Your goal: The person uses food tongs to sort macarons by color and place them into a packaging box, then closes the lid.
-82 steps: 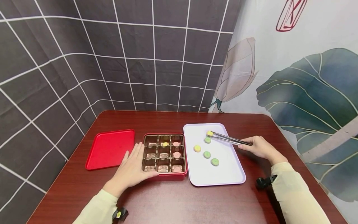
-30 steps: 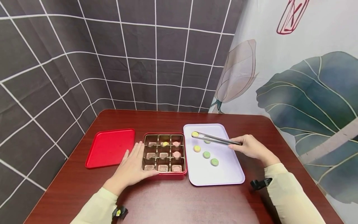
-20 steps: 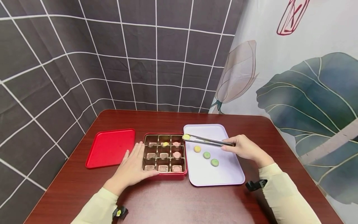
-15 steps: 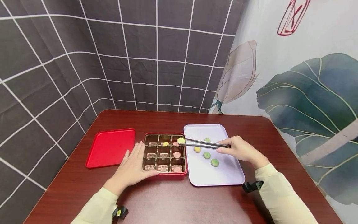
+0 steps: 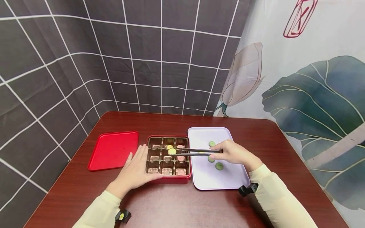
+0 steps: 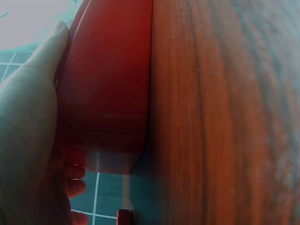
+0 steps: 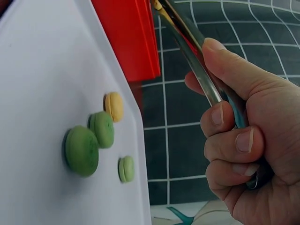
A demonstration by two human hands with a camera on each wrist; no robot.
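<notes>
My right hand (image 5: 235,154) grips metal tongs (image 5: 196,154), its fingers curled round the handle in the right wrist view. Pinched in the tips of the tongs is a yellow macaron (image 5: 172,152), over the middle column of a red box (image 5: 178,180). The box has a gold nine-compartment insert. A second yellow macaron (image 5: 169,147) sits in its back middle compartment, and pink macarons (image 5: 181,172) stand along the right column. My left hand (image 5: 132,171) rests against the box's left front corner with fingers straight; the left wrist view shows the thumb along the red side wall (image 6: 108,70).
A white tray (image 5: 219,182) adjoins the box on the right. It bears several green macarons (image 7: 82,151) and one yellow macaron (image 7: 114,106). To the left lies a red lid (image 5: 112,152). Dark gridded cloth hangs behind the wooden table (image 5: 171,205).
The right hand has carried the yellow macaron in the tongs leftward from the back of the white tray to above the middle of the box. The left hand has stayed in place.
</notes>
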